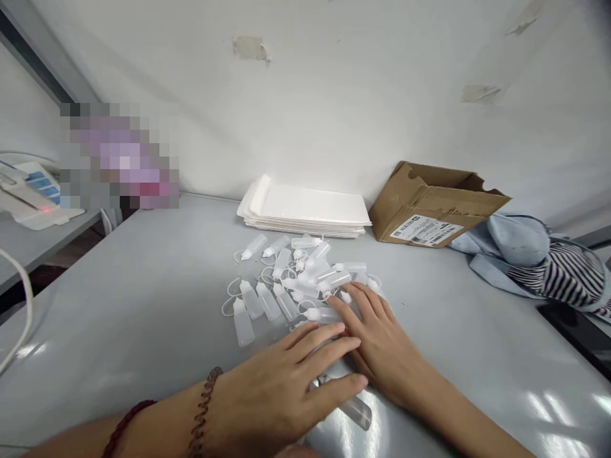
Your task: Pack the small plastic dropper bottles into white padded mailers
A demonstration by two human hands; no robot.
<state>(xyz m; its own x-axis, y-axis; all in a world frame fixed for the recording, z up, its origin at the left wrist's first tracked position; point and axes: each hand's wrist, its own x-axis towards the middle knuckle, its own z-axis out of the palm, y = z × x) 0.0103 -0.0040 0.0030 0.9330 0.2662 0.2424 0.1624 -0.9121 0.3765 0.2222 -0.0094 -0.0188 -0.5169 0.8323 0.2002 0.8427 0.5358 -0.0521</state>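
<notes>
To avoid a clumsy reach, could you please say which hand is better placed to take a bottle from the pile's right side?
Probably the right hand: it reaches the near right edge of the bottle pile, while the left hand lies nearer the camera, partly covering another bottle.

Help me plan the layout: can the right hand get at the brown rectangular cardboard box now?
Probably yes: from the right hand to the box, the way looks free over grey tabletop beside the translucent plastic bottles.

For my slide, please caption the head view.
Left hand and right hand among small plastic bottles, a cardboard box behind.
</notes>
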